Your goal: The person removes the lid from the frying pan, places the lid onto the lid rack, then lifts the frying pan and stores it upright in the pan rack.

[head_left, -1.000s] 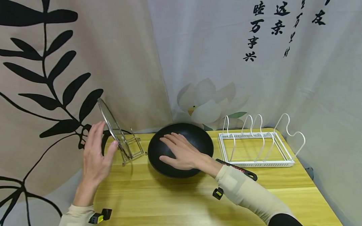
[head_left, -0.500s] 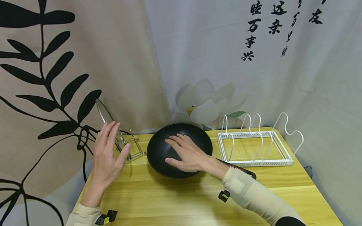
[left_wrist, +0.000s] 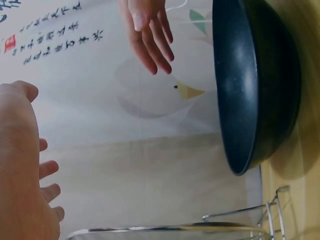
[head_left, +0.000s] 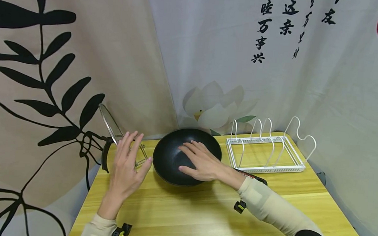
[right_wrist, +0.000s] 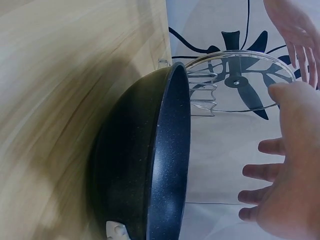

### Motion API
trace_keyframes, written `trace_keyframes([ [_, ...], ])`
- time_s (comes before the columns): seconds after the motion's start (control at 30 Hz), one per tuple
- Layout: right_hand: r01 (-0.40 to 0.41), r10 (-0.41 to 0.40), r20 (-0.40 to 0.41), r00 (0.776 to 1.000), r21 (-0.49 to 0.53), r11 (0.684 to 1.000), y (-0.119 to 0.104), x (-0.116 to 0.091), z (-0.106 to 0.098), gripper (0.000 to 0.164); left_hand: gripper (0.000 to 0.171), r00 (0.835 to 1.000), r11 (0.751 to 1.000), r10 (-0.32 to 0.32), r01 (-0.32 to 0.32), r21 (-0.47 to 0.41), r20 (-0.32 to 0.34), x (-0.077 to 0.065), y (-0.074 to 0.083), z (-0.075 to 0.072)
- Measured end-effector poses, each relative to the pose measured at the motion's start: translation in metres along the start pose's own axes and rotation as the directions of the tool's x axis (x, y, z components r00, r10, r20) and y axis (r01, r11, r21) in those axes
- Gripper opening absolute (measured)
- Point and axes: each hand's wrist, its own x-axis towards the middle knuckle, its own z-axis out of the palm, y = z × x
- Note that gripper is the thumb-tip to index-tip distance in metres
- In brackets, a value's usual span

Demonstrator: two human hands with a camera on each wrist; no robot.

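A black wok (head_left: pixel 169 163) stands upright on the table, its black handle (head_left: pixel 258 178) pointing right and partly hidden by my right forearm. My right hand (head_left: pixel 201 164) hovers over the wok with fingers spread, holding nothing; the right wrist view has a gap between those fingers and the rim. Left of the wok, my left hand (head_left: pixel 126 171) is raised in the air, fingers straight and thumb out, also holding nothing. Behind it a glass lid (right_wrist: pixel 255 97) with a dark knob (right_wrist: pixel 236 81) leans in a metal wire stand (right_wrist: pixel 202 92). My left hand hides much of that stand in the head view.
A white wire rack (head_left: pixel 266 169) with curved dividers stands on the table's right, beyond the wok handle. Light wooden tabletop (head_left: pixel 184 216) lies in front of the wok. A printed curtain (head_left: pixel 211 45) hangs close behind the table's back edge.
My left hand has moved right, from beside the lid to in front of its stand, nearer the wok. My right hand has shifted slightly right over the wok. The wok, lid and racks have stayed put.
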Motion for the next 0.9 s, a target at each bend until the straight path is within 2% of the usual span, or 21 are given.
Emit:
trace_keyframes([
  [0.23, -0.007, 0.007, 0.002, 1.000, 0.008, 1.000, 0.004, -0.007, 0.001, 0.077, 0.076, 1.000, 1.000, 0.006, -0.006, -0.021, 0.030, -0.005, 0.005, 0.010],
  [0.47, -0.014, 0.014, -0.005, 1.000, 0.032, 0.999, 0.006, -0.017, 0.002, 0.076, 0.077, 0.997, 0.999, -0.015, 0.019, -0.051, 0.069, -0.010, 0.009, 0.019],
  [0.73, -0.023, 0.024, -0.012, 1.000, 0.015, 1.000, 0.009, -0.028, 0.005, 0.076, 0.079, 0.988, 0.997, -0.044, 0.053, -0.058, 0.147, -0.019, 0.013, 0.029],
  [0.9, -0.044, 0.045, -0.005, 0.999, 0.014, 0.999, 0.012, -0.035, 0.005, 0.077, 0.080, 0.984, 0.997, -0.047, 0.057, -0.053, 0.173, -0.024, 0.012, 0.034],
])
